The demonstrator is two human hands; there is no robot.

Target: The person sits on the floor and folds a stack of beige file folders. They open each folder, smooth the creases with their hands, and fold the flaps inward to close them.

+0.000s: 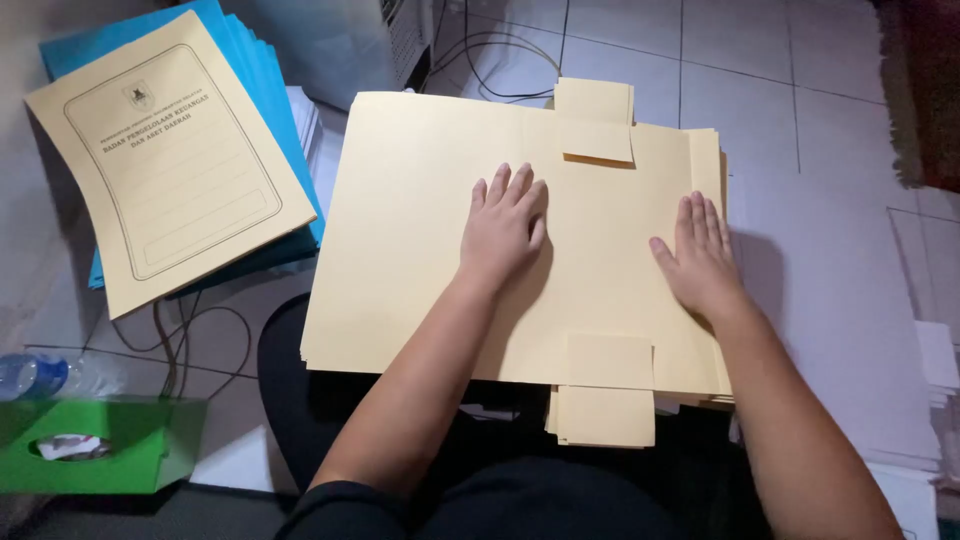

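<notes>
Two flat hands press a pale yellow folder stack point(420, 270) lying on the lap, with square flaps at twelve and six o'clock. Left hand point(503, 232) rests mid-sheet, right hand point(700, 262) at three o'clock, fingers together, gripping nothing. Printed folder point(165, 160) lies at ten o'clock, green tissue box point(95, 445) at eight.

The blue folders point(262, 70) lie mostly hidden under a printed cream cover point(165, 160), and the plastic bottle point(25, 373) is cut off by the left edge.
</notes>
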